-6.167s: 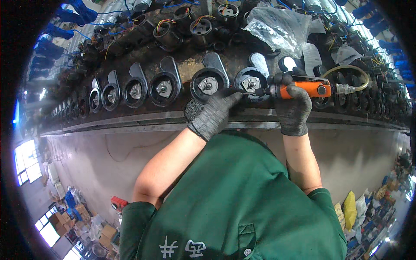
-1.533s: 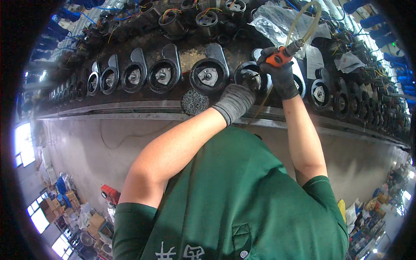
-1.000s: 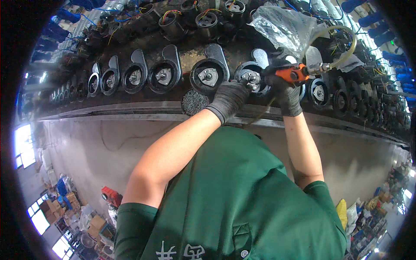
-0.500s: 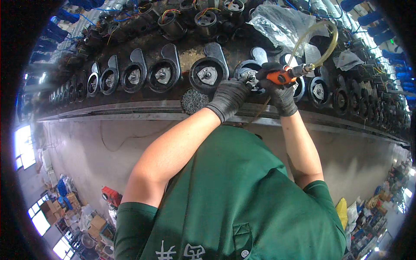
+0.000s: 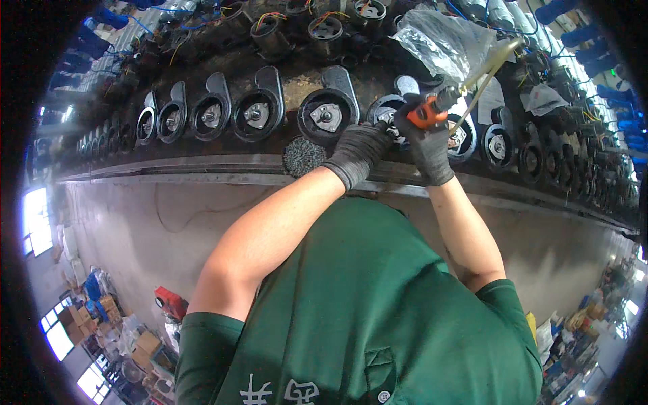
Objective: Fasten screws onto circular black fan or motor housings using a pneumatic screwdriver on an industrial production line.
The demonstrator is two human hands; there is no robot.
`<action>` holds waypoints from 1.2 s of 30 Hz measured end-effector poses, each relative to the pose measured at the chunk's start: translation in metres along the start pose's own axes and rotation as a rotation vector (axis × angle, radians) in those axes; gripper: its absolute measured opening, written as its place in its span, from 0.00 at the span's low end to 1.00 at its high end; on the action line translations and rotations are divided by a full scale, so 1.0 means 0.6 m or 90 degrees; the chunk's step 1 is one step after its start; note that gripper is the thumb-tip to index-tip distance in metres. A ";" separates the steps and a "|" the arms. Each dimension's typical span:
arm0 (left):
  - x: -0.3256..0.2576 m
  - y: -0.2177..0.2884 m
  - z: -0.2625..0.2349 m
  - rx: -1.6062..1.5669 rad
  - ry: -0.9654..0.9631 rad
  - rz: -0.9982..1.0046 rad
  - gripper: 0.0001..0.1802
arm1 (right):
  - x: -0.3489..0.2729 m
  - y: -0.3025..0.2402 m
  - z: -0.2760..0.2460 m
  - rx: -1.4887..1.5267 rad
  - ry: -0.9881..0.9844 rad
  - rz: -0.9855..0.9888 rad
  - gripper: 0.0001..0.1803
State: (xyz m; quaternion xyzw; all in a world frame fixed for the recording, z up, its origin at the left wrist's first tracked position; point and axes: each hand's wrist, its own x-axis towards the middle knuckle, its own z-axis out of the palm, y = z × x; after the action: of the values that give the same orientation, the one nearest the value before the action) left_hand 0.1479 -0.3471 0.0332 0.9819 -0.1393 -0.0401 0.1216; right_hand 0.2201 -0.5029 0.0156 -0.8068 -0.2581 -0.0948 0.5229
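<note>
My right hand (image 5: 430,150), in a black glove, is wrapped round an orange air-powered driver (image 5: 426,115). From its metal rear end a yellowish clear hose (image 5: 498,61) runs up to the right. The tool's tip is hidden behind my hands, over a black round housing with a side spout (image 5: 406,85). My gloved left hand (image 5: 359,150) reaches to the middle of this same housing, its fingers closed beside the metal part there. Whatever they pinch is too small to make out. Just left stands another housing (image 5: 354,115) with a three-cornered metal plate (image 5: 327,117) inside.
Similar housings (image 5: 268,101) line the dark bench on both sides. A speckled round pad (image 5: 304,156) lies by the metal front edge (image 5: 223,178). Cylindrical motor casings with wires (image 5: 325,37) and a clear plastic bag (image 5: 442,44) sit behind. A red object (image 5: 172,302) is low at left.
The driver has tilted, its rear end swinging up and left, and the hose has shifted with it. My right hand has turned slightly leftward. My left hand stays at the housing.
</note>
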 end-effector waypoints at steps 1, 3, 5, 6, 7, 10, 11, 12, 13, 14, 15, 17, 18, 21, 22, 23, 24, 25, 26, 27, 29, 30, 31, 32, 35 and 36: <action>0.002 0.000 0.001 0.000 0.000 -0.003 0.12 | -0.005 0.003 -0.015 -0.021 -0.094 0.012 0.16; 0.005 0.002 0.005 -0.036 -0.027 -0.075 0.12 | -0.010 -0.017 -0.019 0.093 -0.114 0.063 0.17; 0.007 0.002 0.004 -0.058 -0.044 -0.085 0.12 | -0.003 -0.042 -0.022 0.259 -0.138 0.136 0.19; 0.008 0.004 0.001 -0.078 -0.061 -0.092 0.13 | -0.001 -0.036 -0.023 0.257 -0.139 0.136 0.19; 0.008 0.005 -0.002 -0.080 -0.060 -0.092 0.13 | 0.003 -0.025 -0.024 0.263 -0.169 0.135 0.21; 0.003 0.006 -0.007 -0.027 -0.059 -0.063 0.12 | 0.000 0.013 -0.029 0.246 -0.194 0.115 0.24; 0.003 0.005 -0.006 -0.030 -0.045 -0.058 0.12 | 0.003 0.009 -0.028 0.224 -0.191 0.097 0.24; 0.002 0.005 -0.004 -0.032 -0.032 -0.053 0.12 | 0.004 0.004 -0.027 0.224 -0.192 0.097 0.24; 0.002 0.005 -0.003 -0.033 -0.031 -0.053 0.12 | 0.003 -0.001 -0.024 0.239 -0.172 0.117 0.21; 0.003 0.003 0.000 -0.041 -0.024 -0.048 0.12 | 0.006 -0.015 -0.022 0.254 -0.153 0.137 0.20; 0.002 0.001 0.002 -0.048 -0.015 -0.041 0.12 | 0.009 -0.032 -0.024 0.253 -0.153 0.134 0.20; 0.001 -0.001 0.005 -0.041 -0.005 -0.037 0.12 | 0.012 -0.055 -0.028 0.288 -0.131 0.158 0.18; 0.002 -0.002 0.006 -0.034 0.002 -0.033 0.11 | 0.012 -0.048 -0.029 0.288 -0.131 0.157 0.18; 0.008 0.003 0.000 -0.007 -0.072 -0.069 0.11 | 0.007 -0.015 -0.032 0.240 -0.147 0.112 0.15; 0.008 0.004 -0.001 -0.007 -0.072 -0.068 0.11 | 0.006 -0.007 -0.032 0.240 -0.146 0.111 0.15; 0.006 0.004 0.000 -0.008 -0.060 -0.059 0.11 | 0.008 -0.005 -0.031 0.225 -0.156 0.110 0.16; 0.004 0.004 0.000 -0.009 -0.048 -0.050 0.11 | 0.009 -0.003 -0.031 0.210 -0.165 0.108 0.16; 0.005 0.004 0.001 -0.008 -0.047 -0.049 0.11 | 0.007 -0.003 -0.031 0.210 -0.164 0.106 0.16; 0.005 0.006 -0.001 -0.013 -0.046 -0.055 0.11 | 0.007 -0.014 -0.030 0.227 -0.143 0.109 0.17; 0.005 0.007 -0.003 -0.018 -0.044 -0.060 0.11 | 0.006 -0.019 -0.030 0.243 -0.122 0.112 0.17; 0.005 0.007 -0.008 -0.024 -0.055 -0.063 0.11 | 0.005 -0.006 -0.032 0.219 -0.139 0.095 0.18; 0.005 0.008 -0.010 -0.030 -0.065 -0.067 0.11 | 0.004 -0.001 -0.034 0.196 -0.157 0.078 0.18; 0.006 0.008 -0.007 -0.029 -0.065 -0.065 0.11 | 0.002 0.004 -0.035 0.195 -0.155 0.078 0.18; 0.007 0.006 0.000 -0.016 -0.066 -0.068 0.11 | 0.002 0.000 -0.032 0.215 -0.156 0.105 0.18; 0.007 0.003 0.015 -0.017 -0.044 -0.074 0.10 | 0.007 0.006 -0.032 0.174 -0.185 0.095 0.24; 0.008 0.004 0.017 -0.033 -0.022 -0.077 0.10 | 0.008 0.014 -0.031 0.110 -0.214 0.059 0.30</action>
State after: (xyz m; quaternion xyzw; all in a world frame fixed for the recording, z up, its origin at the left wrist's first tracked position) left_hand 0.1504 -0.3529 0.0237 0.9842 -0.0809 -0.0681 0.1423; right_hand 0.2307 -0.5205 0.0191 -0.7746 -0.3112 0.0881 0.5436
